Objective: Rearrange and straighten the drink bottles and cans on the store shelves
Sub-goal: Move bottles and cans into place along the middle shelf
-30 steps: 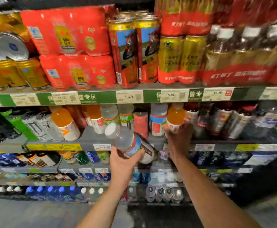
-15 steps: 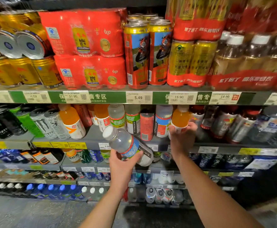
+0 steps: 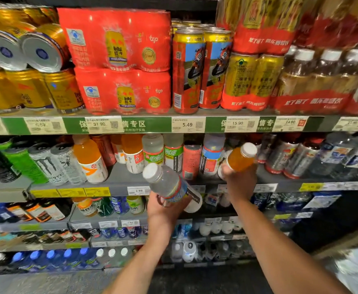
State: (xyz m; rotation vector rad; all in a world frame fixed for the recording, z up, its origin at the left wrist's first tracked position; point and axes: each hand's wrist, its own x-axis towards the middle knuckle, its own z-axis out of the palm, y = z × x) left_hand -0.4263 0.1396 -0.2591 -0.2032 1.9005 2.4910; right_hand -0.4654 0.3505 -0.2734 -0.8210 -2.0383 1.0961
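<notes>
My left hand (image 3: 163, 211) grips a clear drink bottle (image 3: 169, 185) with a white cap and a blue-red label, tilted with its cap up and to the left, in front of the second shelf. My right hand (image 3: 240, 183) holds an orange drink bottle (image 3: 240, 158) with a white cap, tilted to the right just off the second shelf (image 3: 118, 179). Beside it stand a blue-labelled bottle (image 3: 211, 158), a pink can (image 3: 192, 161) and green-labelled bottles (image 3: 153, 154).
The top shelf carries red multipacks (image 3: 118, 60), tall red cans (image 3: 187, 71) and gold cans (image 3: 29, 90), some lying on their sides. Energy-drink cans (image 3: 44, 162) stand at the left of the second shelf, dark bottles (image 3: 284, 153) at the right. Lower shelves hold small bottles.
My right hand has pulled the orange bottle off the shelf and tipped it to the right. The left hand still holds the clear bottle in about the same place.
</notes>
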